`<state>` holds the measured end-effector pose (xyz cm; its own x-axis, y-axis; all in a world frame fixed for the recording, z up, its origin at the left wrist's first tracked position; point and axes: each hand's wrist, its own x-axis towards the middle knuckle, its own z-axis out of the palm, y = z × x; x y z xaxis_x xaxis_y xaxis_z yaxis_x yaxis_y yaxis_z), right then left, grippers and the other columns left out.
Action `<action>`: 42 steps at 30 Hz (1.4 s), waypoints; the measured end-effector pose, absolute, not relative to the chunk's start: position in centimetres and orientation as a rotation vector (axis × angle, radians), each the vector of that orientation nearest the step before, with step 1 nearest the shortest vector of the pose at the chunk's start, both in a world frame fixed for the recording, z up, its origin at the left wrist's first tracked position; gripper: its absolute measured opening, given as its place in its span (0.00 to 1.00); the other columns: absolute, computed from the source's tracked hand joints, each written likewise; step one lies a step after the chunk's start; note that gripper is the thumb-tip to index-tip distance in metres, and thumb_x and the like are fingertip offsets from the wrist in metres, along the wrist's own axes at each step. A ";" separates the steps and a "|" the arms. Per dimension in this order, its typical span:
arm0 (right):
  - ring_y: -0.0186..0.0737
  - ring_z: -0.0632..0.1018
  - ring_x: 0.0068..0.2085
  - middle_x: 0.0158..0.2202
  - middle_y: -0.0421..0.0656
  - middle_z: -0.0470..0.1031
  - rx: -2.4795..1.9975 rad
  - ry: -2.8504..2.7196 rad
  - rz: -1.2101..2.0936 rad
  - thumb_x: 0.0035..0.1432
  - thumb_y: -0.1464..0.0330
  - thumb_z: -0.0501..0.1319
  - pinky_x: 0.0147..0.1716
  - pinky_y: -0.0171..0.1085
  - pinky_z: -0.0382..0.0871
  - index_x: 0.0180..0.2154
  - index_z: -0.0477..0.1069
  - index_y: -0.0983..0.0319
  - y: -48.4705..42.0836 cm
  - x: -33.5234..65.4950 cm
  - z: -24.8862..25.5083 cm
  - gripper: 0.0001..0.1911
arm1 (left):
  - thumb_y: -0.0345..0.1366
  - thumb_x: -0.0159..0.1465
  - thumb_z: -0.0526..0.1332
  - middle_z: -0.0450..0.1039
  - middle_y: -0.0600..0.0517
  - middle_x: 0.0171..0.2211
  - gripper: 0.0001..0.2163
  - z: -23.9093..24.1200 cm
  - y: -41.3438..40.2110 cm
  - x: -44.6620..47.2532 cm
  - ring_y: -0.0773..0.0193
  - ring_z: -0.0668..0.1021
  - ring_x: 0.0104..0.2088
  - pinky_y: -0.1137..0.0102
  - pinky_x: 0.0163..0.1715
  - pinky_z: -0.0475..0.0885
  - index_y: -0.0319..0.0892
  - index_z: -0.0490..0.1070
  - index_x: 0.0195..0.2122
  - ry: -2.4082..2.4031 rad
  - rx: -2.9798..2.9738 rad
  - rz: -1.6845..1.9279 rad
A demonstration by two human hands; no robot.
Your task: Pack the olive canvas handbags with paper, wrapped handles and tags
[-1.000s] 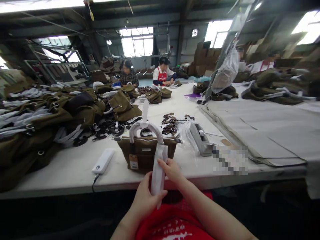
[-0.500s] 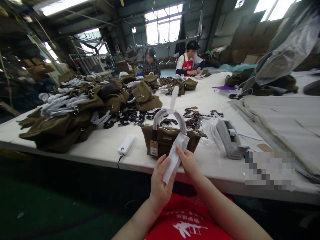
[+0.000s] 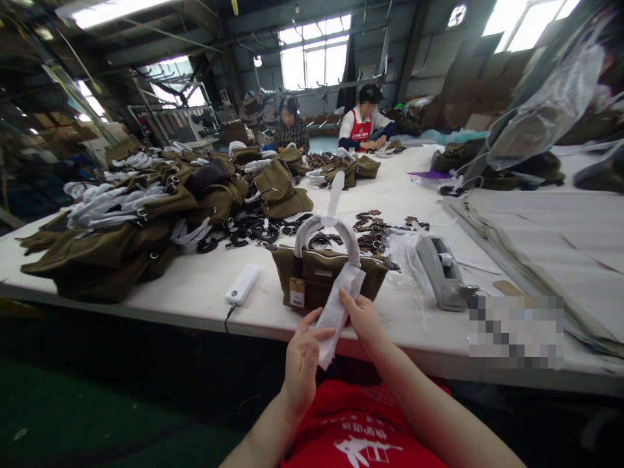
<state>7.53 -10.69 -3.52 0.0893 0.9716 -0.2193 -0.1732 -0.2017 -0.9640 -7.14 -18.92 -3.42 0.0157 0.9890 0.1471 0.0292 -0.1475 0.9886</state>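
An olive handbag [image 3: 326, 278] stands upright near the table's front edge, its handles [image 3: 325, 229] wrapped in white paper. A long strip of white wrapping paper [image 3: 337, 311] runs down from the right handle toward me. My left hand [image 3: 303, 364] pinches the strip's lower end between thumb and fingers. My right hand [image 3: 364, 320] grips the strip higher up, just below the bag's front. Both hands are closed on the strip, in front of the table edge above my red shirt.
A white power bank [image 3: 242, 284] with a cable lies left of the bag; a grey tape dispenser [image 3: 441, 272] and clear plastic are to the right. Piled olive bags [image 3: 127, 227], black straps and brown parts cover the table [image 3: 205, 292]. Two people work at the far end.
The view swung left and then settled. My hands kept hold of the white strip, shifting slightly lower along it; the bag stayed put.
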 end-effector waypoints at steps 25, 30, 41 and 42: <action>0.49 0.77 0.33 0.27 0.51 0.80 -2.004 -1.135 0.294 0.48 0.54 0.60 0.33 0.41 0.64 0.25 0.79 0.62 -6.0 39.0 -4.3 0.18 | 0.54 0.46 0.72 0.78 0.48 0.26 0.25 -3.6 -17.3 -3.7 0.68 0.71 0.19 0.74 0.20 0.64 0.37 0.76 0.35 1.244 0.933 0.962; 0.47 0.78 0.28 0.23 0.49 0.79 -1.973 -1.120 0.466 0.45 0.53 0.60 0.28 0.39 0.65 0.22 0.79 0.63 -5.1 39.9 -6.9 0.20 | 0.53 0.46 0.72 0.79 0.47 0.26 0.25 -3.7 -17.4 -3.4 0.69 0.71 0.19 0.74 0.20 0.64 0.37 0.76 0.34 1.248 0.919 0.973; 0.49 0.77 0.34 0.28 0.48 0.80 -1.896 -1.102 0.295 0.46 0.50 0.62 0.34 0.42 0.65 0.27 0.79 0.62 -9.9 38.4 -7.8 0.21 | 0.53 0.49 0.71 0.80 0.46 0.28 0.25 -4.4 -17.0 -4.0 0.70 0.72 0.19 0.75 0.20 0.64 0.36 0.76 0.37 1.214 0.936 0.935; 0.48 0.77 0.30 0.25 0.47 0.79 -1.898 -1.090 0.314 0.46 0.50 0.62 0.32 0.41 0.65 0.26 0.78 0.62 -10.3 38.4 -8.2 0.22 | 0.52 0.49 0.71 0.80 0.46 0.29 0.25 -4.6 -16.9 -4.0 0.70 0.72 0.19 0.75 0.20 0.64 0.36 0.76 0.38 1.209 0.934 0.934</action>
